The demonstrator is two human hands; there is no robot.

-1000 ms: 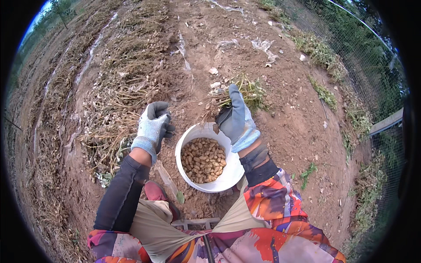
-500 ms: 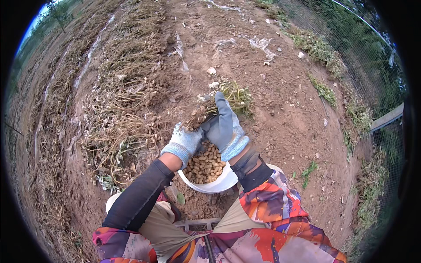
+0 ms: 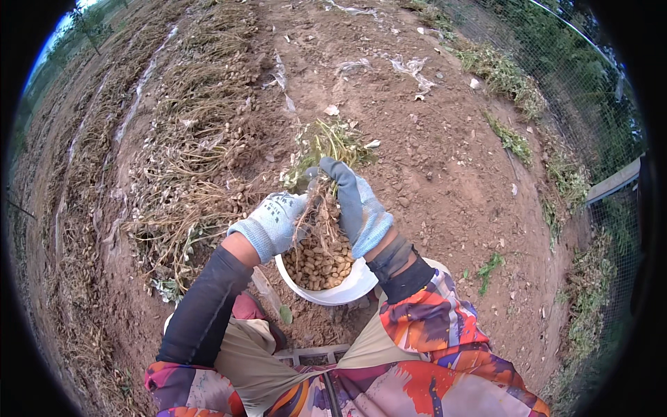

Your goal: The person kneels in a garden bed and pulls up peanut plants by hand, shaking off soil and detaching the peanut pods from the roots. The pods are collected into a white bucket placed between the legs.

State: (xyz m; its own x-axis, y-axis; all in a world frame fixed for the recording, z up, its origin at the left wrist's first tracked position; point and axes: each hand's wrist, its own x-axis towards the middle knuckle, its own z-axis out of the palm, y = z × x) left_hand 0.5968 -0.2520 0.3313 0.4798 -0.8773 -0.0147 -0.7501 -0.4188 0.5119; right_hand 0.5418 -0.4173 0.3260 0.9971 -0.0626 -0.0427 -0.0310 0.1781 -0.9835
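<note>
A peanut plant (image 3: pixel 326 142) is held up in front of me, its leafy end pointing away and its thin brown roots (image 3: pixel 321 217) hanging down. My right hand (image 3: pixel 360 208), in a light blue and grey work glove, is wrapped round its stems. From the other side my left hand (image 3: pixel 272 221), gloved alike, has its fingers closed at the root end; its fingertips are partly hidden. Right below the roots stands a white bucket (image 3: pixel 337 297) between my legs, holding many loose peanuts (image 3: pixel 321 267).
Rows of uprooted, drying peanut plants (image 3: pixel 198 149) lie on the soil at the left. Scraps of plastic film (image 3: pixel 415 69) lie ahead on bare reddish soil (image 3: pixel 458 187). A mesh fence (image 3: pixel 556 76) runs along the right. A low metal frame (image 3: pixel 316 353) shows between my legs.
The plant has swung from pointing right to pointing away, with its roots now over the bucket. My left hand has shifted slightly left and my right hand has turned with the stems.
</note>
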